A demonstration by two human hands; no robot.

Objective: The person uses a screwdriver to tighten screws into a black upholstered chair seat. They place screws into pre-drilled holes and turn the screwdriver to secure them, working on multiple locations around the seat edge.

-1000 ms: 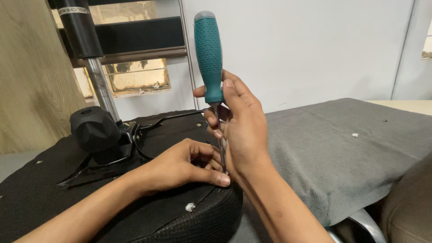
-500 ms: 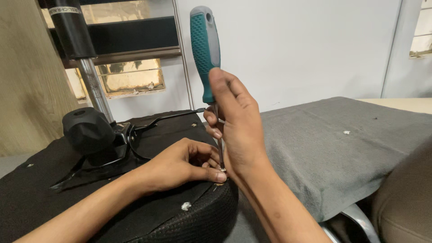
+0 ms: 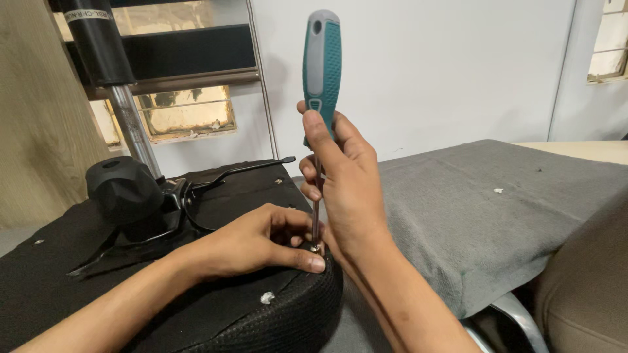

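My right hand (image 3: 347, 189) grips the screwdriver (image 3: 320, 72) upright, tip on a screw (image 3: 314, 248) at the seat (image 3: 261, 320) edge; left hand (image 3: 261, 245) pinches beside it. Keeping the shaft vertical, pressing down.

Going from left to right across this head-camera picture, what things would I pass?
Wooden panel → black gas cylinder → black knob → left hand → teal screwdriver, gripped by the right hand → grey cloth → tan cushion.
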